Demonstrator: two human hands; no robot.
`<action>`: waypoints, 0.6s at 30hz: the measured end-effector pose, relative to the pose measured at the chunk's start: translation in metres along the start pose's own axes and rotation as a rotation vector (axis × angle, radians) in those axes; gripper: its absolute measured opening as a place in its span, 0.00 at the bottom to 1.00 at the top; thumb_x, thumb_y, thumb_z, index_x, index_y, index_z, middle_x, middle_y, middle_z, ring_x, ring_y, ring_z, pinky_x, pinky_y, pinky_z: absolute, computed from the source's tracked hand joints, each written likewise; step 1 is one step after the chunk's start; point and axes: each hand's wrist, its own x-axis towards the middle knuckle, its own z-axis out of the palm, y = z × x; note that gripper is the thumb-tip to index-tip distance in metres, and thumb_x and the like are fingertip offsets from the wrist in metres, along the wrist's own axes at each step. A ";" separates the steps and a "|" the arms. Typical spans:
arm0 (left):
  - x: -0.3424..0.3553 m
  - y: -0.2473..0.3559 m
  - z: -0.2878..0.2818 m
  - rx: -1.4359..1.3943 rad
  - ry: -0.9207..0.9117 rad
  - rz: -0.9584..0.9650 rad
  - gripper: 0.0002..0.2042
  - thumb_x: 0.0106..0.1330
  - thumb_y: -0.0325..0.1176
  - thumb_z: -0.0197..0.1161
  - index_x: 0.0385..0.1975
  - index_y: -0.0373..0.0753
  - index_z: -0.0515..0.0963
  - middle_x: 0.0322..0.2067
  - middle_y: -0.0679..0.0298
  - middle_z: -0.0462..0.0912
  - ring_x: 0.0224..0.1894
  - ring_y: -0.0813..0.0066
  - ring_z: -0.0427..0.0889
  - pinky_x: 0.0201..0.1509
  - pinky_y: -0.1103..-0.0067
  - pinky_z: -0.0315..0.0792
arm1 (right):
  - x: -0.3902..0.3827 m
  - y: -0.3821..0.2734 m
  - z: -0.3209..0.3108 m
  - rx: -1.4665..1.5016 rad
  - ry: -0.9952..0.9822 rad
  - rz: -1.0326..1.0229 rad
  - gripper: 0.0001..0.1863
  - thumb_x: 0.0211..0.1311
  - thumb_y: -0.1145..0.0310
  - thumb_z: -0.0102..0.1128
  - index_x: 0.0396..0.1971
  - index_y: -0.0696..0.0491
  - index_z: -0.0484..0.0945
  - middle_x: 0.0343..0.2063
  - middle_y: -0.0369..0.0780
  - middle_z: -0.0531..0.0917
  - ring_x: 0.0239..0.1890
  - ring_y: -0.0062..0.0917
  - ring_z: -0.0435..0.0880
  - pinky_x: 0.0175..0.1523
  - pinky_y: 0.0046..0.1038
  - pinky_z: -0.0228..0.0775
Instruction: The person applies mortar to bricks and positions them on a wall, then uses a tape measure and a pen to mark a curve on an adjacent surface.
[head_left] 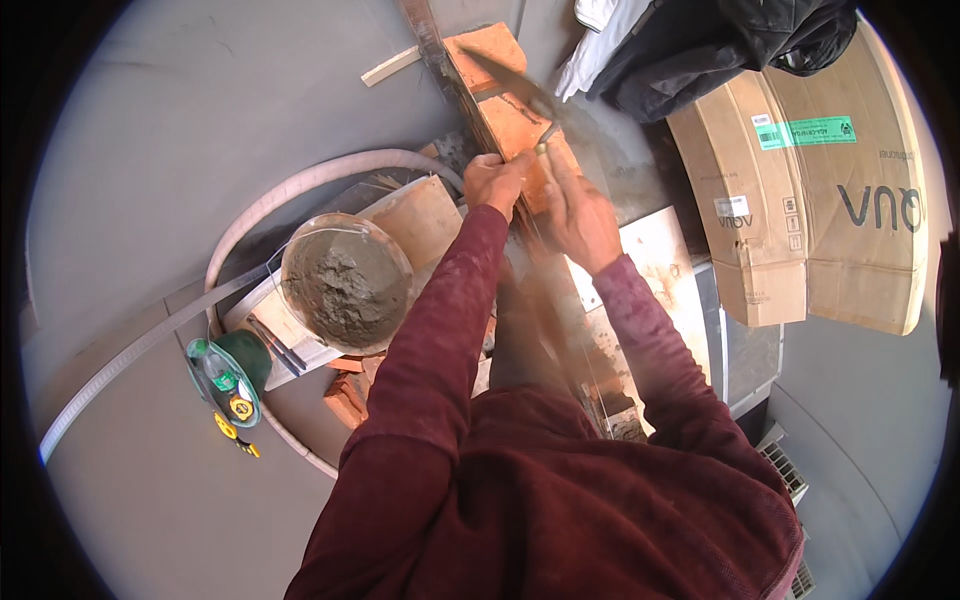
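My right hand (585, 220) is closed around the handle of a trowel (508, 76). The trowel's blade points away from me and lies over a row of orange bricks (515, 125). Grey mortar shows in the gap between two of these bricks. At the row's near left side, my left hand (495, 186) has its fingers curled over a brick (536, 192), close to the trowel handle. Its fingertips are partly hidden. A long narrow board (424, 28) runs along the left side of the bricks.
To the left stands a bucket of grey mortar (345, 285), with a pale hose (290, 185) curving behind. A green bucket (245, 360) holds a bottle and a tape measure. Loose bricks (347, 398) lie near my left arm. Large cardboard boxes (745, 200) and dark clothing (690, 60) are right.
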 end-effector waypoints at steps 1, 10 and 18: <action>0.002 -0.001 0.000 -0.034 -0.023 0.012 0.23 0.51 0.39 0.80 0.41 0.30 0.81 0.38 0.54 0.87 0.37 0.68 0.85 0.44 0.73 0.78 | 0.000 0.001 0.001 0.028 -0.001 0.008 0.31 0.69 0.65 0.55 0.72 0.45 0.62 0.30 0.54 0.81 0.30 0.51 0.83 0.39 0.46 0.75; 0.014 -0.017 0.000 0.073 0.071 0.140 0.26 0.49 0.39 0.81 0.44 0.33 0.78 0.40 0.59 0.86 0.39 0.68 0.85 0.44 0.73 0.78 | 0.011 -0.006 0.003 0.071 -0.050 0.033 0.29 0.70 0.66 0.54 0.71 0.46 0.65 0.33 0.58 0.83 0.34 0.54 0.83 0.42 0.47 0.75; 0.012 -0.013 0.000 0.132 0.053 0.150 0.22 0.49 0.39 0.81 0.39 0.34 0.79 0.36 0.60 0.87 0.37 0.69 0.85 0.42 0.72 0.78 | 0.007 -0.003 0.003 0.163 0.010 0.070 0.28 0.70 0.65 0.55 0.69 0.47 0.67 0.33 0.58 0.83 0.34 0.54 0.83 0.42 0.46 0.75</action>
